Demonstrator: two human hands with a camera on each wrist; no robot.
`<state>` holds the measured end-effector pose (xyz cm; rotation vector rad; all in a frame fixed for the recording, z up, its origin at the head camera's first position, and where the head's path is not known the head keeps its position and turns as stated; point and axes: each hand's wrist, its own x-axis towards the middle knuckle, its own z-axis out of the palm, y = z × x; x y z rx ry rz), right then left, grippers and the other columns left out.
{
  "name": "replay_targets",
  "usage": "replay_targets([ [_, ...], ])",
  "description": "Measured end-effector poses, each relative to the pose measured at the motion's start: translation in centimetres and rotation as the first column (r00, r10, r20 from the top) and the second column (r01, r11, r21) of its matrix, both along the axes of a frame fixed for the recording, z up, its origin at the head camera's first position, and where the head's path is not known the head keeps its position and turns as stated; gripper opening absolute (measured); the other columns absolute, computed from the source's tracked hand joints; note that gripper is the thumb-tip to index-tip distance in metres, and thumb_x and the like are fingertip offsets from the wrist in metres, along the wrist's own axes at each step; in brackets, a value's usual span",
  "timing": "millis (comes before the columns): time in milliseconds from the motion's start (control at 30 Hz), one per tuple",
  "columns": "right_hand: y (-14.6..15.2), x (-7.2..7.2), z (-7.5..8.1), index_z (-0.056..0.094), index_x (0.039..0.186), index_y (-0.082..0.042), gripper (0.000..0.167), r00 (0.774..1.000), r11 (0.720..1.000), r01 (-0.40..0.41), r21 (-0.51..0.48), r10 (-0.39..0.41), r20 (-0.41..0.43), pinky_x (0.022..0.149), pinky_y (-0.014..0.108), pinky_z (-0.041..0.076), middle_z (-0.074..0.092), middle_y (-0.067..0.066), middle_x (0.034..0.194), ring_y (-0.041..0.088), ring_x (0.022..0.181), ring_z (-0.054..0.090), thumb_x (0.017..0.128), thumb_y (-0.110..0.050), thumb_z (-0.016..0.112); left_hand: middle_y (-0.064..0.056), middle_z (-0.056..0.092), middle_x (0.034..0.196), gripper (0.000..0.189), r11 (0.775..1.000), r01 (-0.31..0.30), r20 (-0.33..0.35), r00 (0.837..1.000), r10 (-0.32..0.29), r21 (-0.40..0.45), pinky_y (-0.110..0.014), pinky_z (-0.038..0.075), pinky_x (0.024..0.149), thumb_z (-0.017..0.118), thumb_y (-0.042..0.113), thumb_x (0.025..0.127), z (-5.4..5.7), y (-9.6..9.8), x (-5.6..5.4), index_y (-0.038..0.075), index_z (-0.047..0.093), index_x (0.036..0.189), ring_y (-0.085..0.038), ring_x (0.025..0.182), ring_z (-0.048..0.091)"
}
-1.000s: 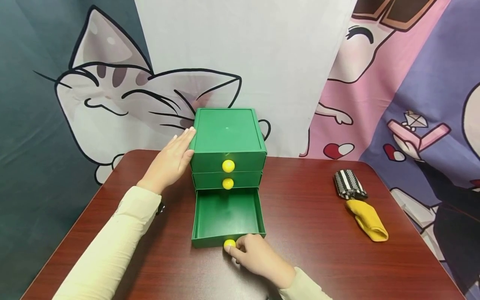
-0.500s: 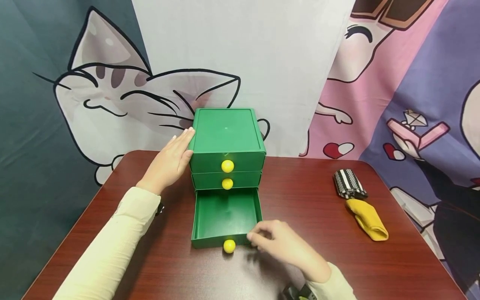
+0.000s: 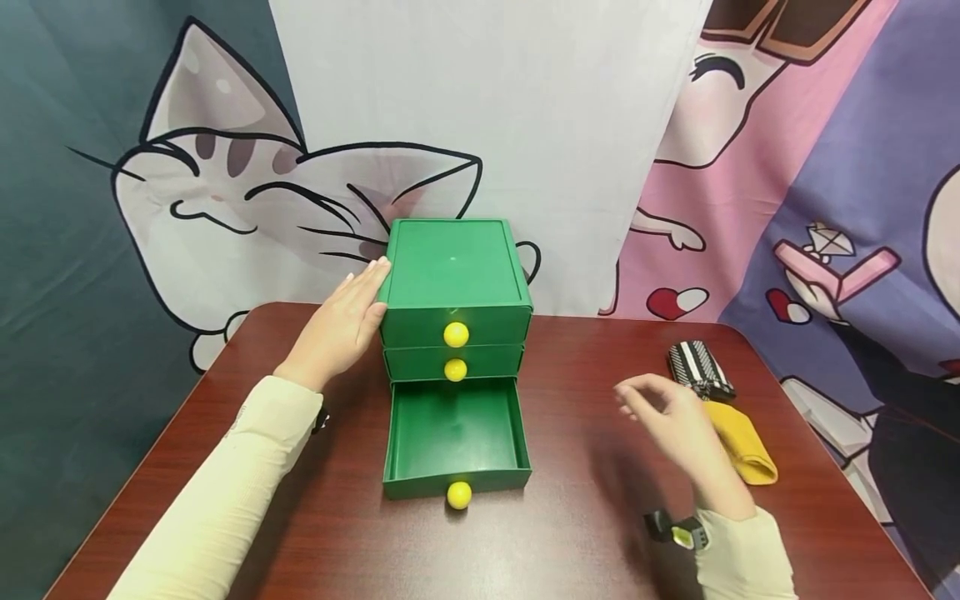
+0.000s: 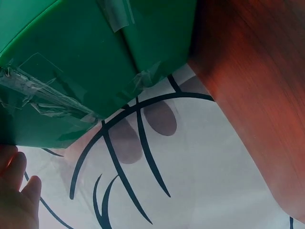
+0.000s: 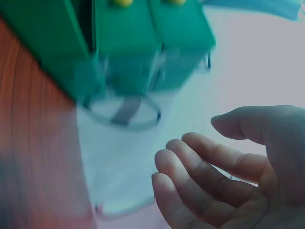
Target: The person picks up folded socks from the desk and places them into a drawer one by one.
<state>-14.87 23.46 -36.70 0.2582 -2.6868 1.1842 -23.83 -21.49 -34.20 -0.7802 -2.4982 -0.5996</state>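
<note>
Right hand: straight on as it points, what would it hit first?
Likely the right side of the green drawer unit. In the head view the right hand points toward it across the table; height is unclear, so it might pass above.

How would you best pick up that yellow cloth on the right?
Probably pinch the yellow cloth at its near end, coming from above: it lies low on the table, looks soft and shows no handle. Its far end sits close to the black-and-white bundle, so the near end seems roomier.
</note>
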Motion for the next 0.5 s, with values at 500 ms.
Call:
replay_targets([
  [500,10.3,-1.2,-2.7,0.071,0.116,0.003,0.041,0.894,0.886,0.428,0.180,-0.444,0.058,0.077,0.044,0.046,0.069,0.029,0.114,0.044,0.104,0.062,0.101,-0.033,0.056,-0.018,0.034,0.162,0.061,1.000,-0.003,0.012,1.000,0.003,-0.013,-0.048,0.017,0.125,0.029,0.040,0.112,0.0,0.0,-0.2,-0.002,0.031,0.157,-0.034,0.150,0.030],
])
